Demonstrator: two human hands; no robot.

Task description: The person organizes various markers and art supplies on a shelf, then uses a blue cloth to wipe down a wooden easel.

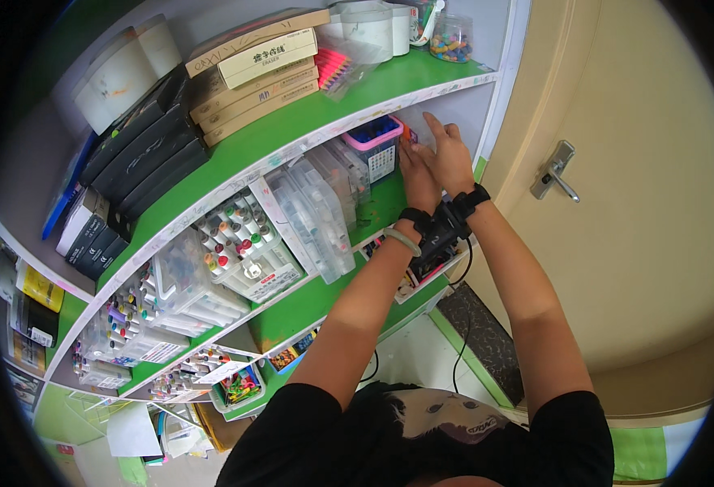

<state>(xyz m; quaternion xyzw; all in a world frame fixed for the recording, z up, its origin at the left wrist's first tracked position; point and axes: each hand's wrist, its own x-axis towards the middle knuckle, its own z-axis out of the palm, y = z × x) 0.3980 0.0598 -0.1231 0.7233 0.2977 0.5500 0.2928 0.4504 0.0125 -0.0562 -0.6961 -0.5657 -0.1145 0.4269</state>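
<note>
Both my hands reach into the right end of the middle shelf. My left hand (419, 176) is beside a blue plastic tub with a pink rim (381, 152), its fingers close to a small orange item (407, 131) at the tub's right side. My right hand (451, 155) overlaps it on the right, index finger stretched toward the back of the shelf. A pale translucent plastic piece (416, 119) shows near those fingertips. Whether either hand grips anything is hidden by the fingers. Clear plastic cases (311, 210) stand upright left of the tub.
Marker sets (244, 237) fill the shelf to the left. Above, cardboard boxes (259, 100), white containers (366, 30) and a clear jar (451, 39) line the upper green shelf. A tray of pens (415, 277) sits below my wrists. At right is a door with a metal handle (558, 173).
</note>
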